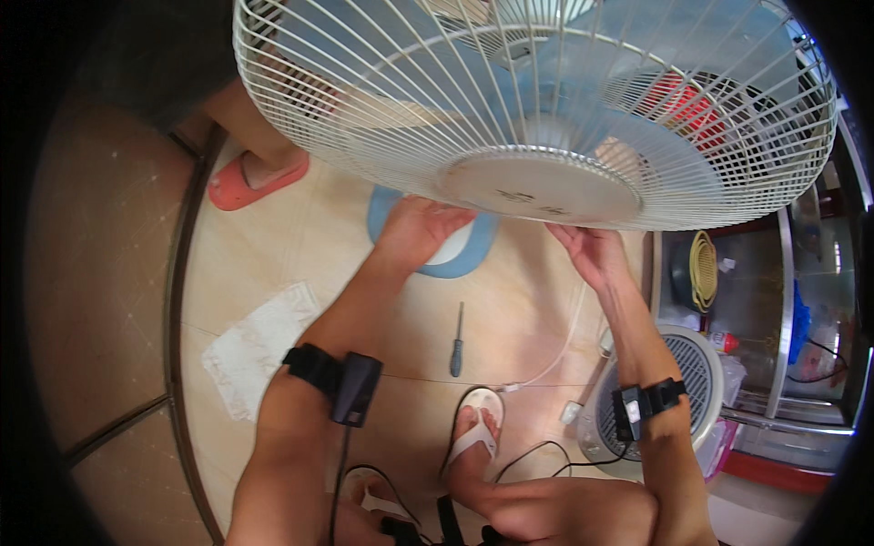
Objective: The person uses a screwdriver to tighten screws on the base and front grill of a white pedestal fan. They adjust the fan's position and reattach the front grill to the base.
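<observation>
A large electric fan with blue translucent blades fills the top of the view, its white wire fan guard (546, 187) facing me. My left hand (423, 232) reaches in under the guard's round centre plate, fingers bent against its lower side. My right hand (594, 253) is closed at the lower edge right of the plate, its fingertips partly hidden behind the guard. Below the fan, partly covered by my left hand, is its blue and white base (460, 264) on the floor. A screwdriver (457, 346) with a dark handle lies on the tiles between my forearms.
A crumpled white cloth (259, 350) lies at left. A white cable with a plug (571, 412) runs near a grey box heater-like appliance (683, 373) at right. A glass-fronted cabinet (774, 300) holds baskets. Another person's foot in a red slipper (259, 180) stands upper left.
</observation>
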The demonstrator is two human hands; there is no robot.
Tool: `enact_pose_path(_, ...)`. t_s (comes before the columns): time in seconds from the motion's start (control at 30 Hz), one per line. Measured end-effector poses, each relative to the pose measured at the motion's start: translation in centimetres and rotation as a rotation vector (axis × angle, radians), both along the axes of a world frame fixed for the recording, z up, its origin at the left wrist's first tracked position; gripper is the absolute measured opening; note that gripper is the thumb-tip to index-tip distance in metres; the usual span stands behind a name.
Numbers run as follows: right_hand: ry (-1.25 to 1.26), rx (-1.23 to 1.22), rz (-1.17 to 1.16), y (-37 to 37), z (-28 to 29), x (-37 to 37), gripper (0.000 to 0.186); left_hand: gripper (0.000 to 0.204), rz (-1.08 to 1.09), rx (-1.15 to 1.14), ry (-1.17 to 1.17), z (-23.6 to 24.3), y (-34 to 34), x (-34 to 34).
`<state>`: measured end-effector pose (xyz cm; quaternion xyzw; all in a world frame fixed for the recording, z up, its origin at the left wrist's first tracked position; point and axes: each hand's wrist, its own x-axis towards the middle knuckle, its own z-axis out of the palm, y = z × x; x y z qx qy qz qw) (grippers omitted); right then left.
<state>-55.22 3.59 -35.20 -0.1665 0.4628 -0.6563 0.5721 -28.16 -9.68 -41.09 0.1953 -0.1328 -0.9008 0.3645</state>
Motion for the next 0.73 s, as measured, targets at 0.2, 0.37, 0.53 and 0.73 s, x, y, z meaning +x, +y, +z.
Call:
enact_pose_path(0.2, 0.162, -0.016, -0.005, 1.3, -0.3, 0.8, 0.034, 0.036, 0.032, 0.076, -0.047, 0.0, 0.2, 0.8)
enact_pose_path(0.37, 0.335, 0.059, 0.049, -0.2, 0.1, 1.9, 0.027, 0.042, 0.226, -0.141, -0.254, 1.9, -1.9, 4.1)
enact_pose_path(0.53, 0.441, 0.1, 0.082, -1.0, -0.9, 2.8, 0.026, 0.041, 0.264, -0.334, -0.259, 5.1, -3.7, 6.9)
enact_pose_path(0.73, 0.415, 0.127, 0.127, -1.1, -1.1, 2.3, 0.038, 0.048, 0.285, -0.395, -0.277, 5.9, -4.0, 8.7)
